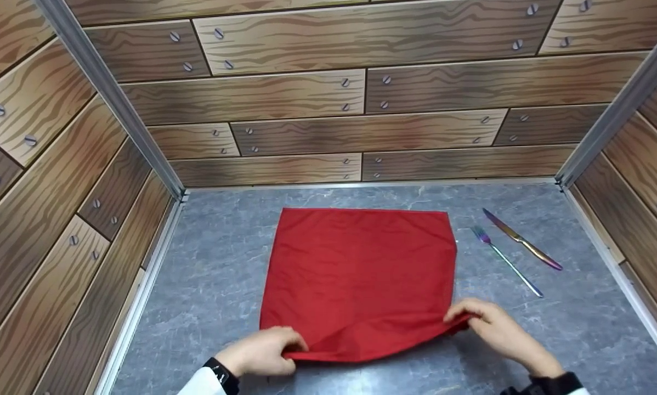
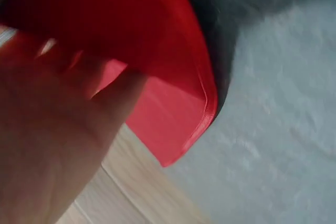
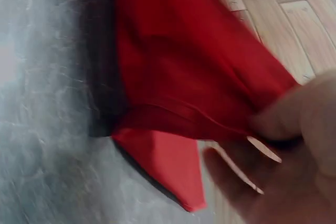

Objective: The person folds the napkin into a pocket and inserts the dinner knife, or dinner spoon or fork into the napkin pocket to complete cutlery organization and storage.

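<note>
We find a red cloth (image 1: 361,280) spread flat on the grey tabletop (image 1: 219,274), a fork (image 1: 505,260) and knife (image 1: 521,240) lying just right of it. The left hand (image 1: 262,351) pinches the cloth's near left corner; the right hand (image 1: 493,326) pinches its near right corner, both lifted slightly. We judge a fold is starting; next, both corners should travel evenly toward the cloth's far edge.

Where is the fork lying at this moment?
In the head view the fork lies on the grey tabletop right of the red cloth, beside the knife, apart from both hands.
</note>
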Tool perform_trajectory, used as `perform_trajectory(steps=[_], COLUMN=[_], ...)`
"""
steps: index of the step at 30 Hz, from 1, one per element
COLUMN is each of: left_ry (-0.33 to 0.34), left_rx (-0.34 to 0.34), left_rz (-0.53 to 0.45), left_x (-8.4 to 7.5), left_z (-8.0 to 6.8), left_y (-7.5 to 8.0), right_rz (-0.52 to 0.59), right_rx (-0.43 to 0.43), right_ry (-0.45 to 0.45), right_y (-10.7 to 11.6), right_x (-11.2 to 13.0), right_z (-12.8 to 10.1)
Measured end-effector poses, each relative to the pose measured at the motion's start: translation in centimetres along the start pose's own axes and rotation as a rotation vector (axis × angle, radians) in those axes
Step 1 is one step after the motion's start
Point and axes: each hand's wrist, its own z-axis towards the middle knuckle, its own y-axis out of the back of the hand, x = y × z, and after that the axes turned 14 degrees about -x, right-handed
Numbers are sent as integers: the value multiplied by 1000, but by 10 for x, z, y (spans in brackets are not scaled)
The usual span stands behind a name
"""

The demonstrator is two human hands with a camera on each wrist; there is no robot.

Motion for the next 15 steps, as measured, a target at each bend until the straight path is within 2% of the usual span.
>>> perform_trajectory(steps=[2, 3, 5, 6, 8, 10, 13, 15], left_ry=[52, 64, 67, 66, 49, 46, 72, 102], left_rx=[49, 49, 12, -22, -93, -136, -138, -116], left_rz=[-59, -86, -108, -101, -44, 56, 182, 216], left_x=[1, 2, 5, 7, 13, 19, 27, 31], left_z=[2, 4, 10, 13, 22, 31, 42, 47], left_y=[-1, -1, -3, -5, -8, -11, -16, -18], right_rz=[89, 111, 134, 122, 20, -167, -468, -599], right_rx=[150, 209, 293, 302, 240, 130, 9, 5], right_ry=[-56, -91, -160, -185, -198, -153, -99, -80], right_y=[6, 8, 9, 8, 2, -9, -27, -35], right_x=[2, 3, 4, 4, 1, -4, -15, -23], right_z=[-2, -2, -1, 0, 3, 6, 11, 15])
